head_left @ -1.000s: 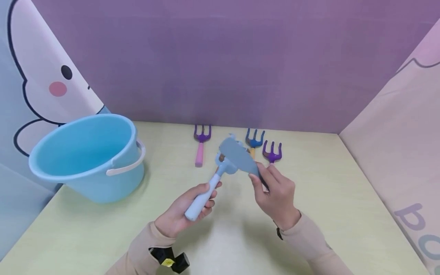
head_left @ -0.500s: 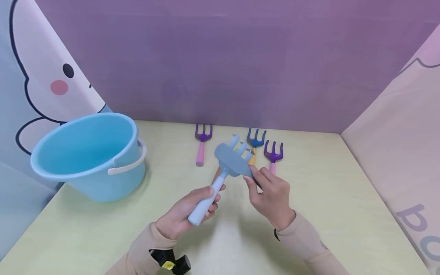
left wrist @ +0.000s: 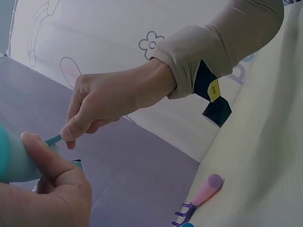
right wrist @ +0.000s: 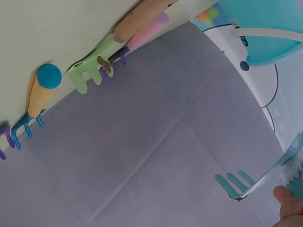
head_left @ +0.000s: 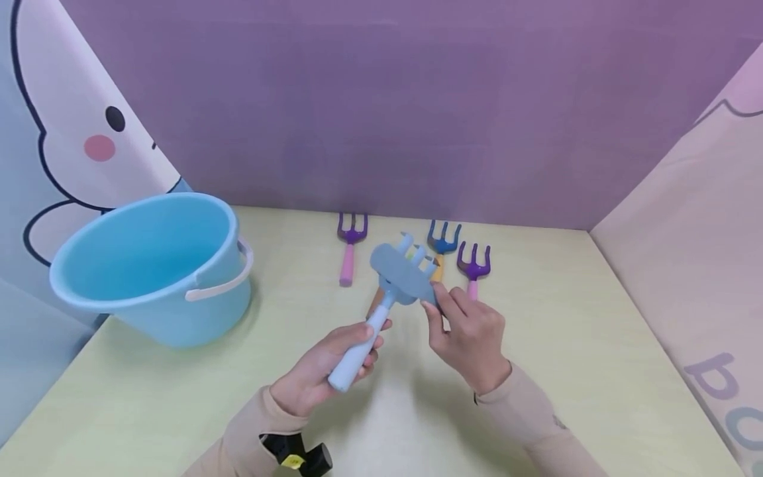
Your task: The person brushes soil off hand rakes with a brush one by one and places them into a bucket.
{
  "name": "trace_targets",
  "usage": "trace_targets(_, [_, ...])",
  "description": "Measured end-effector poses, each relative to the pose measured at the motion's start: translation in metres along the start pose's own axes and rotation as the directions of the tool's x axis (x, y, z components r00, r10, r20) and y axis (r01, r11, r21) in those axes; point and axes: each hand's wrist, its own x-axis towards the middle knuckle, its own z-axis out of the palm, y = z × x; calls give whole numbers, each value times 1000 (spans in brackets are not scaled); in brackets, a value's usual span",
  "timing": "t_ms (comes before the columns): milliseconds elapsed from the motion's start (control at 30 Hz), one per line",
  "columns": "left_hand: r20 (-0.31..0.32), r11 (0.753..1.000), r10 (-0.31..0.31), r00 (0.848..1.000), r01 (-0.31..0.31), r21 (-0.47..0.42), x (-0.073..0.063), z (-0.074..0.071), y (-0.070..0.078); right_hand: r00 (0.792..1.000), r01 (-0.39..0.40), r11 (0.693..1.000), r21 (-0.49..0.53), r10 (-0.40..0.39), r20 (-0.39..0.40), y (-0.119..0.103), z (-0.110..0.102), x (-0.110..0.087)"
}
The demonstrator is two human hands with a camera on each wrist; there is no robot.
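My left hand (head_left: 316, 368) holds a light blue garden hand rake (head_left: 356, 358) by its pale handle, tilted up above the table. My right hand (head_left: 471, 338) pinches the handle end of a blue-grey brush (head_left: 398, 270). The brush's flat back lies across the base of the rake head in the head view, leaving the tines showing past it. In the right wrist view, white bristles (right wrist: 290, 170) face the rake's shaft, and a brown smudge marks the rake head (right wrist: 232, 185). The left wrist view shows the pinching right hand (left wrist: 111, 97) close to the left hand (left wrist: 59, 189).
Around the back of the table (head_left: 572, 318) lie a purple fork with pink handle (head_left: 347, 255), a blue fork (head_left: 442, 244) and another purple fork (head_left: 473, 266). A green rake (right wrist: 94, 61) with brown handle lies behind the held rake. A blue bucket (head_left: 185, 324) stands left.
The brush has shifted left over the rake's head, and my right hand with it; in the last half second both barely move. My left hand keeps its hold on the rake.
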Motion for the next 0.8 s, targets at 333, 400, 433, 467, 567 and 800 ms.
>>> trace_targets(333, [-23, 999, 9, 1000, -9, 33, -3, 0, 2, 998, 52, 998, -24, -53, -32, -1, -1, 3])
trace_targets(400, [-18, 1000, 5, 1000, -5, 25, -3, 0, 3, 999, 33, 999, -37, -34, -40, 0, 1, 4])
trace_targets(433, [-18, 1000, 2, 1000, -2, 23, -3, 0, 4, 999, 22, 999, -35, -23, -42, -1, 1, 4])
trace_targets(467, [-19, 1000, 1, 1000, 0, 25, -3, 0, 4, 999, 10, 1000, -29, -12, -42, -1, 2, 4])
trace_targets(567, [-22, 1000, -5, 1000, 5, 31, -4, -1, 5, 999, -33, 999, 13, 33, -32, 0, 2, 5])
trace_targets(800, [-27, 999, -6, 1000, 7, 43, -6, -1, 6, 991, -134, 977, 164, 132, 26, -1, 2, 6])
